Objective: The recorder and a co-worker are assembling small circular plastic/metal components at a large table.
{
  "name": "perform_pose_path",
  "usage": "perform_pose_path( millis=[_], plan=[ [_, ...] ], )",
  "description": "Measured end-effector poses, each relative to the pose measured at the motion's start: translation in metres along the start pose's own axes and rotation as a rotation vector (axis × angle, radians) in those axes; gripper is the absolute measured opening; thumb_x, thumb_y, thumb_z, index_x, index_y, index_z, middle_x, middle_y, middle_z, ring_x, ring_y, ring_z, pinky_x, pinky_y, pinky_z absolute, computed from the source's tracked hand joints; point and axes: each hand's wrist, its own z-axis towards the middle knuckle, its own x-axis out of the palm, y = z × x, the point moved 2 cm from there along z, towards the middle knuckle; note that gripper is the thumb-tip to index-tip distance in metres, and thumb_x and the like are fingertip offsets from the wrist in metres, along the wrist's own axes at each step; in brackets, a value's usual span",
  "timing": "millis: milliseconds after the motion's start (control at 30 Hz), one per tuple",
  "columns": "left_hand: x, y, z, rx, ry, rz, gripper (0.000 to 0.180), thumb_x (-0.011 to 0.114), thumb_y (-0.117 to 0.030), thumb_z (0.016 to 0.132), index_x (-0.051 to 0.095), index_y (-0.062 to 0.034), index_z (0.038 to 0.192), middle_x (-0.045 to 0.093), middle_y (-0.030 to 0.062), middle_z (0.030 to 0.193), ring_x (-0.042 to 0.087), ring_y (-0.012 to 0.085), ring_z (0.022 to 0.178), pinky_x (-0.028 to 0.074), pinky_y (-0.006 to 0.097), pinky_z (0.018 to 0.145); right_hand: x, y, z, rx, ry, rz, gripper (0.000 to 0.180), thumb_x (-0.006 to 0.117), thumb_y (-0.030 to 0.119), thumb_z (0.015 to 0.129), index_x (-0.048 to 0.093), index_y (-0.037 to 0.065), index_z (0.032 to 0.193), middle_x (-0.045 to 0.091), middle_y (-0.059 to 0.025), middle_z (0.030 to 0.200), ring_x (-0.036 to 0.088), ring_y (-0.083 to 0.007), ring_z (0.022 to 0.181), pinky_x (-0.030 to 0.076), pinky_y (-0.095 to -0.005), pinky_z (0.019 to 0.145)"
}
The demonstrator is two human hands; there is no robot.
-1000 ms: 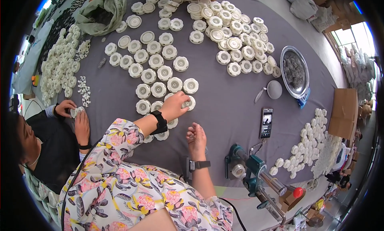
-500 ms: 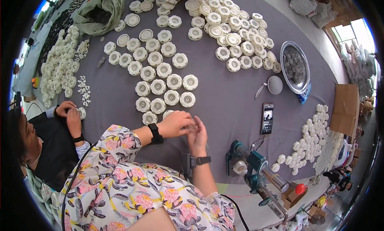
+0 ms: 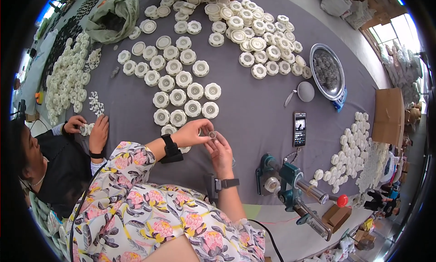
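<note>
My left hand (image 3: pixel 193 132) and my right hand (image 3: pixel 221 149) meet over the near part of the grey table (image 3: pixel 254 103). Between their fingertips they hold one small round white part (image 3: pixel 212 135). Just beyond my left hand lie rows of white round ridged discs (image 3: pixel 186 91); the nearest disc (image 3: pixel 168 130) sits partly under my left wrist. A black band wraps my left wrist and a watch is on my right one.
A green hand press (image 3: pixel 290 180) is clamped at the table's near edge. A phone (image 3: pixel 299 128) lies to the right, with a metal bowl (image 3: pixel 327 71) beyond. More white discs (image 3: pixel 259 35) are heaped far away. A co-worker's hands (image 3: pixel 93 130) work at the left edge.
My left hand came back from the rows of discs toward my body and joined my right hand; both now hold the small part together.
</note>
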Motion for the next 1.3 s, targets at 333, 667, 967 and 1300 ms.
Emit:
perform_pose_path(
  millis=[333,667,967,1300],
  plan=[
    [-0.036,0.022,0.057,0.042,-0.457,0.247,0.023,0.061,-0.01,0.071,0.056,-0.0039,0.093,0.061,0.0067,0.082,0.057,0.0175,0.067,0.047,0.029,0.061,-0.016,-0.002,0.004,0.018,-0.182,-0.195,0.029,0.049,0.011,0.087,0.047,-0.002,0.114,0.056,-0.0141,0.102,0.061,-0.0198,0.084,0.052,-0.0282,0.073],
    [-0.046,0.018,0.097,0.245,-0.527,0.813,0.025,0.064,-0.011,0.066,0.055,-0.0075,0.089,0.053,0.0068,0.087,0.051,0.0272,0.088,0.041,0.038,0.074,-0.032,0.004,-0.028,-0.02,-0.175,-0.298,0.022,0.052,0.014,0.087,0.054,-0.001,0.101,0.059,-0.0094,0.087,0.06,-0.0157,0.077,0.051,-0.0271,0.07],
    [0.058,0.013,0.015,0.36,-0.011,0.588,0.029,0.064,-0.012,0.065,0.055,-0.0077,0.093,0.053,0.009,0.09,0.051,0.0269,0.089,0.042,0.037,0.077,-0.127,-0.016,-0.124,0.003,-0.438,-0.668,0.018,0.056,0.02,0.083,0.06,0.003,0.088,0.058,-0.0017,0.069,0.053,-0.008,0.057,0.042,-0.0205,0.052],
    [0.122,-0.016,-0.01,0.518,0.287,0.766,0.057,0.063,-0.007,0.062,0.045,-0.0059,0.116,0.047,0.0145,0.117,0.045,0.0296,0.108,0.035,0.04,0.091,-0.127,-0.041,-0.13,-0.144,-0.39,-0.596,0.024,0.054,0.022,0.084,0.056,0.005,0.101,0.057,-0.0003,0.079,0.053,-0.0087,0.066,0.043,-0.0223,0.059]
  ],
)
